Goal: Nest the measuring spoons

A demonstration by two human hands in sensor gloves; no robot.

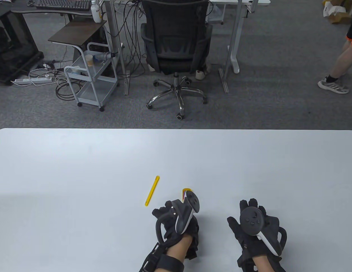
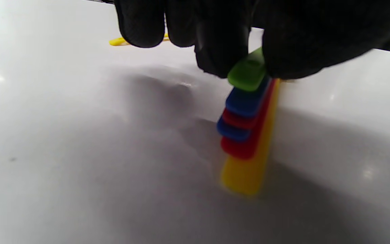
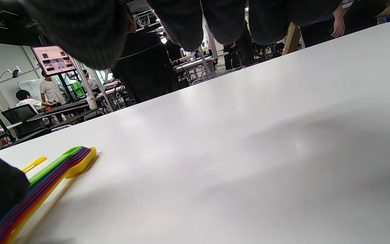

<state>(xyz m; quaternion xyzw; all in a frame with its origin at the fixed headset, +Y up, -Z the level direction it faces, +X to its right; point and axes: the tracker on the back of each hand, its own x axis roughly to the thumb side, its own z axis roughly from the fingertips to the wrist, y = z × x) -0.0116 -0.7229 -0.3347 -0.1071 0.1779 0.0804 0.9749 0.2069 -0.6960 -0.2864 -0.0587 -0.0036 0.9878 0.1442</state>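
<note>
**Spoons stacked, one yellow stick off to the side**

Left hand [image 1: 176, 218] pinches the spoons [image 2: 249, 128] by the handle end, green on top, then blue, red and yellow fanned out below, lying on the table [image 1: 79, 170]. A yellow stick [image 1: 152, 190] lies just left of the stack, apart from it. Right hand [image 1: 254, 223] rests palm-down right of the stack, fingers spread, holding nothing.

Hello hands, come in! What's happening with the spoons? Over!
Left hand grips the nested spoon stack. Right hand empty, held above the table. Yellow stick lies apart, left of stack.
</note>
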